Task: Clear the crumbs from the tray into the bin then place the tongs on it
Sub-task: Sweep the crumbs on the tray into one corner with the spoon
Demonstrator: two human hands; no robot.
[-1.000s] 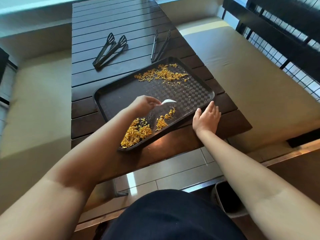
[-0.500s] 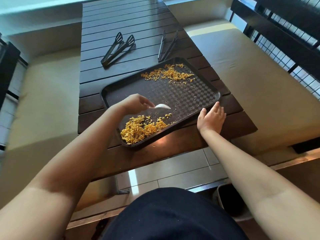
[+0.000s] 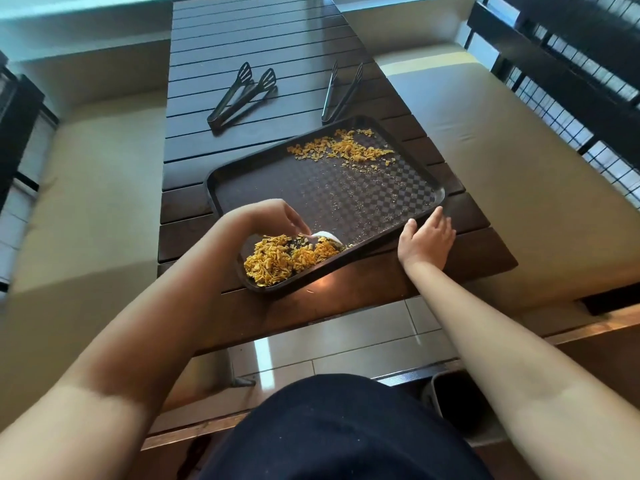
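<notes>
A dark checkered tray (image 3: 346, 199) lies at an angle on the slatted wooden table (image 3: 263, 36). My left hand (image 3: 273, 216) pinches a small white scraper (image 3: 327, 236), its edge against a heap of yellow crumbs (image 3: 287, 258) in the tray's near corner. A second patch of crumbs (image 3: 343, 147) lies at the far corner, with fine specks between. My right hand (image 3: 424, 237) rests with straight fingers against the tray's near right rim. Two black tongs lie beyond the tray: slotted tongs (image 3: 242, 95) on the left, slim tongs (image 3: 341, 91) on the right.
A dark bin (image 3: 453, 403) stands on the floor below my right forearm. Beige bench cushions (image 3: 519, 161) run along both sides of the table. A black railing (image 3: 571, 64) is at the far right. Tiled floor shows under the table's near edge.
My left hand swept the scraper toward the near corner, gathering the loose crumbs into one heap. My right hand stayed on the tray's rim.
</notes>
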